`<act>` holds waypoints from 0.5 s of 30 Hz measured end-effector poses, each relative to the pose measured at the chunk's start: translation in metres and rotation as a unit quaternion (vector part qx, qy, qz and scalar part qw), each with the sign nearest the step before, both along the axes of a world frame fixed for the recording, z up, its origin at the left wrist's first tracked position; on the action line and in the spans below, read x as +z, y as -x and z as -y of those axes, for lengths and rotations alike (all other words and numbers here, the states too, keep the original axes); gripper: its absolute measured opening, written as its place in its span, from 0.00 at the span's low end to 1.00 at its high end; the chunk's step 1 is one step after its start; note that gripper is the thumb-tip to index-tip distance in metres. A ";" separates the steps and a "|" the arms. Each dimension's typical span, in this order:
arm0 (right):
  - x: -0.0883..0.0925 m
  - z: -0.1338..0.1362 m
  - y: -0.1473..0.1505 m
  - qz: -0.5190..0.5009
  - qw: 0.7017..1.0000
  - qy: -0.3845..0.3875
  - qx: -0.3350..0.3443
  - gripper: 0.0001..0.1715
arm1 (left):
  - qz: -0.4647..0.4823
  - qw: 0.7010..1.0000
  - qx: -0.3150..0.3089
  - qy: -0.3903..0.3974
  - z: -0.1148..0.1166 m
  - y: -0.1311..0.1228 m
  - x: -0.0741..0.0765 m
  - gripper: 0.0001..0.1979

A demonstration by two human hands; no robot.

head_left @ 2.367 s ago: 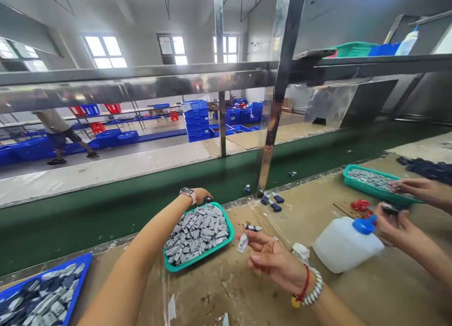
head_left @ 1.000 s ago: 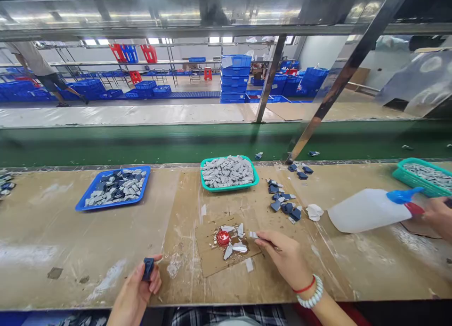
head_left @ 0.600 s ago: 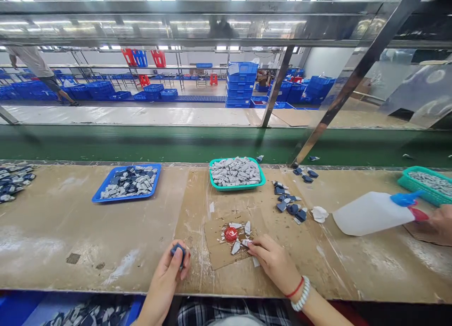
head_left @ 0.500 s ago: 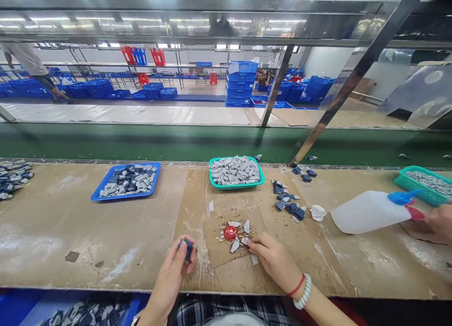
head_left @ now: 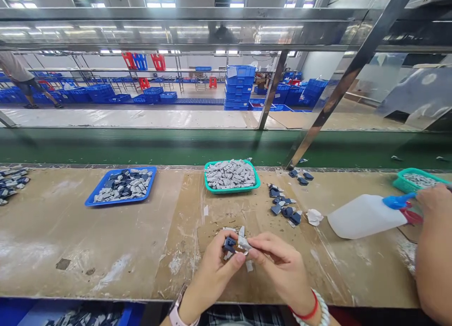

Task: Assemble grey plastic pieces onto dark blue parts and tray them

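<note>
Left hand point(head_left: 215, 268) pinches a small dark-blue plastic block point(head_left: 229, 244), fingers closed tight on it; right hand point(head_left: 282, 266) grips a thin pale-grey flat strip point(head_left: 244, 242) touching that block, both held just above the scuffed brown desk point(head_left: 106, 243). Beyond sits a teal plastic tray point(head_left: 231, 190) heaped with grey chips, a blue rectangular tray point(head_left: 113, 202) well to its left

1. The blue piece point(head_left: 229, 244): small, dark blue, blocky. It is pinched in the left hand point(head_left: 215, 266), raised above the near edge of the bench point(head_left: 106, 250), about mid-length.
2. The grey piece point(head_left: 243, 242): small, pale grey, flat and tilted. It is pinched in the right hand point(head_left: 282, 265), just beside the blue piece on its right.
</note>
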State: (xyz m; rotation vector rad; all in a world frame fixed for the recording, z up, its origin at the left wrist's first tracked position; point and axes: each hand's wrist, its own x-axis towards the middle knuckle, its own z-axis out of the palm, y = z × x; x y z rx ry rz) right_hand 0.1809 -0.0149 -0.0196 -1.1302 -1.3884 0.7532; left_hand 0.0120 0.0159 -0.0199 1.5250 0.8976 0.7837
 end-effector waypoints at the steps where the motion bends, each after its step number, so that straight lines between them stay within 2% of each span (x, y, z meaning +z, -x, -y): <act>1: 0.004 0.001 0.002 0.024 0.999 -0.032 -0.003 0.08 | 0.002 1.000 0.000 -0.003 0.001 -0.002 0.002 0.13; 5: 0.005 0.004 0.006 0.102 0.989 -0.108 0.015 0.15 | -0.007 0.999 0.023 -0.022 0.005 -0.007 0.003 0.12; 11: -0.002 0.010 0.013 0.264 0.953 -0.144 0.034 0.18 | -0.064 0.993 0.085 -0.058 0.009 -0.019 -0.005 0.12; 13: -0.002 0.011 0.016 0.301 0.942 -0.124 0.076 0.17 | -0.058 0.993 0.091 -0.043 0.009 -0.014 -0.009 0.13; 15: -0.002 0.008 0.015 0.301 0.939 -0.097 0.132 0.15 | -0.053 0.987 0.150 -0.015 0.013 0.008 -0.013 0.14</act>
